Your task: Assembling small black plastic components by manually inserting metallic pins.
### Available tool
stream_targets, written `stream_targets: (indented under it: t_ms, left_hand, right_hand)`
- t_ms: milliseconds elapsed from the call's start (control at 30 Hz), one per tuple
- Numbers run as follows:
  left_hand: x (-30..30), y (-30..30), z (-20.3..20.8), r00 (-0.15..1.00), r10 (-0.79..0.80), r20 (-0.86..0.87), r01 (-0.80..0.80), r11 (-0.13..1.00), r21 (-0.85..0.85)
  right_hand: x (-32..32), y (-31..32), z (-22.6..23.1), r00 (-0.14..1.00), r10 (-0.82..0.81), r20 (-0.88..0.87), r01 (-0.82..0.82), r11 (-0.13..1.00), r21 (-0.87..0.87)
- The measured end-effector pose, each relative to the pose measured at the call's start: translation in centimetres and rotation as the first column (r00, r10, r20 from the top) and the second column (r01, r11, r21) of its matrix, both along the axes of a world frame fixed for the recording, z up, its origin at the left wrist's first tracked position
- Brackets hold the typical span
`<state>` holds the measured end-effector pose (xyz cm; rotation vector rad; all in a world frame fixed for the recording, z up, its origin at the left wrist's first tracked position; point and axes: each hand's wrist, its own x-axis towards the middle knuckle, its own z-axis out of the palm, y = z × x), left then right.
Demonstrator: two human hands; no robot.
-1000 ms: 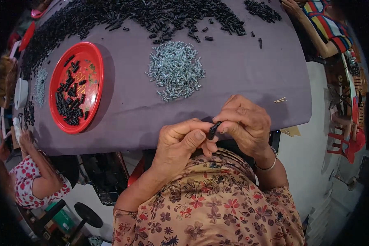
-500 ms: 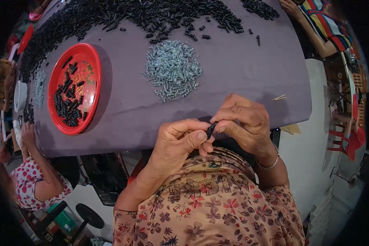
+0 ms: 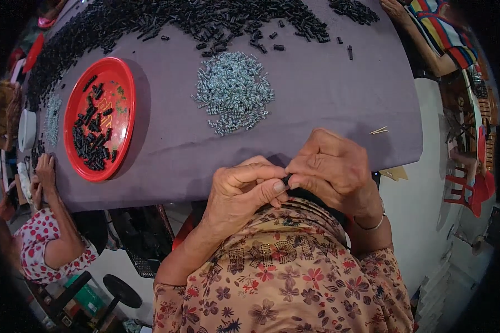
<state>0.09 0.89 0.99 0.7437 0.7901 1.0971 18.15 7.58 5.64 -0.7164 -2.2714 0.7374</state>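
Observation:
Close to my body, just past the near edge of the table, my left hand (image 3: 247, 188) pinches a small black plastic piece (image 3: 286, 179) between thumb and fingers. My right hand (image 3: 334, 169) is closed at the other end of that piece, thumb and forefinger pressed together there. Fingers cover most of the piece, and whether the right fingertips also hold something smaller cannot be seen. Beyond my hands lies a heap of small silvery coil springs (image 3: 233, 91) on the grey-purple tablecloth (image 3: 328, 94).
Left of the springs, a red oval tray (image 3: 126, 141) holds several black pieces. A broad heap of black pieces (image 3: 205, 22) covers the far table. Thin sticks (image 3: 379, 131) lie at right. Co-workers' arms show at left (image 3: 55, 191) and far right (image 3: 422, 41).
My right hand has turned and closed in toward my left, so less of the black piece shows. The left co-worker's hands have shifted at the table edge.

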Motion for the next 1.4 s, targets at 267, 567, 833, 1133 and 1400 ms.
stream_targets:
  t_ms: [267, 567, 833, 1133, 1400]
  left_hand:
    - [0.0, 0.0, 0.0, 1.0, -0.01, -0.027, 0.01, 1.0, 0.001]
    - [0.0, -0.1, 0.1, 0.984, 0.03, 0.178, -0.001, 0.987, -0.16]
    - [0.1, -0.1, -0.2, 0.989, 0.077, 0.123, -0.066, 0.993, -0.093]
    - [0.5, -0.3, -0.2, 0.974, 0.147, 0.172, -0.122, 0.982, -0.146]
    - [0.3, -0.2, -0.1, 0.986, 0.131, 0.102, -0.11, 0.976, -0.186]
  right_hand:
    - [-0.1, -0.3, -0.6, 1.0, -0.015, -0.016, 0.016, 0.998, 0.055]
    - [-0.5, -0.9, -1.4, 0.998, -0.028, -0.061, 0.032, 0.998, 0.058]
    - [-0.5, -1.2, -1.5, 1.0, -0.013, -0.008, 0.013, 0.994, 0.107]
    - [-1.1, -1.6, -2.7, 0.992, -0.119, -0.05, 0.128, 0.957, 0.261]
    - [-1.1, -1.8, -2.8, 0.989, -0.141, 0.039, 0.12, 0.937, 0.327]
